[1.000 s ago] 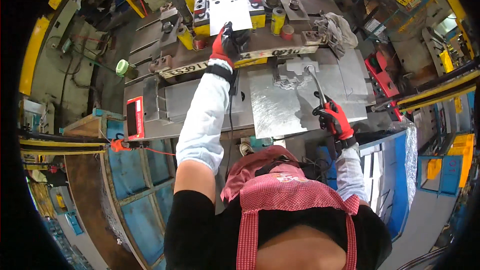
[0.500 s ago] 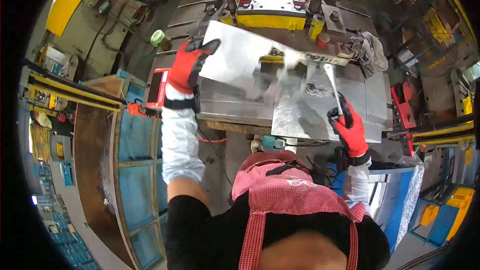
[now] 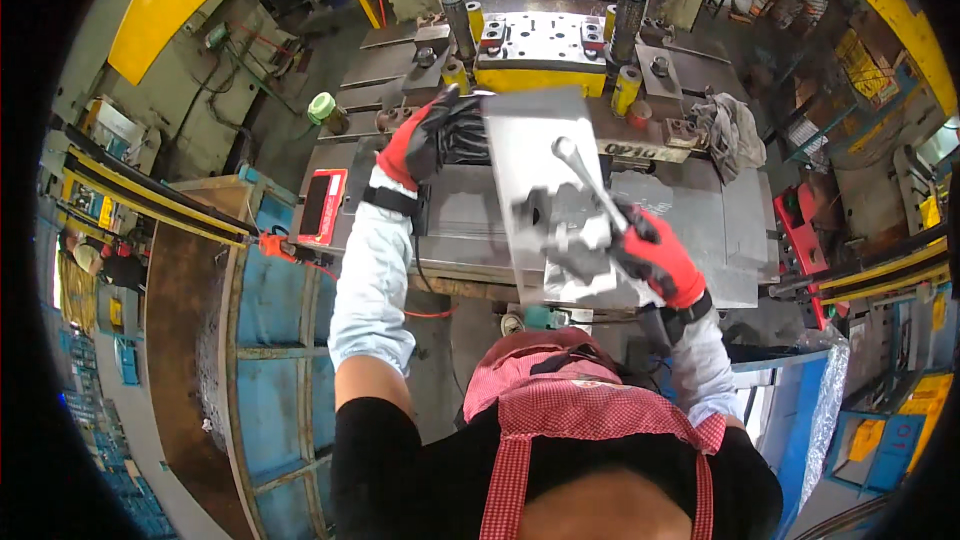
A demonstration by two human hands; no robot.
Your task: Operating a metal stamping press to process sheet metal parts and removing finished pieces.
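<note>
Two gloved hands, one raised metal sheet and one tool show; the table carries one cloth by its right edge, two dark posts and apparently four yellow cylinders.

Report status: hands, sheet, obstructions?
Left hand at left edge of metal sheet, grip unclear. Right hand gripping rod tool. Rod tool overlaps metal sheet in view.

The metal bench carries a red-edged panel and, seemingly, grey sheets.

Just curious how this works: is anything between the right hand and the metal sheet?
Yes: the silvery tool held in the right hand crosses in front of the metal sheet; touching or not, I can't tell. I see nothing else between.
</note>
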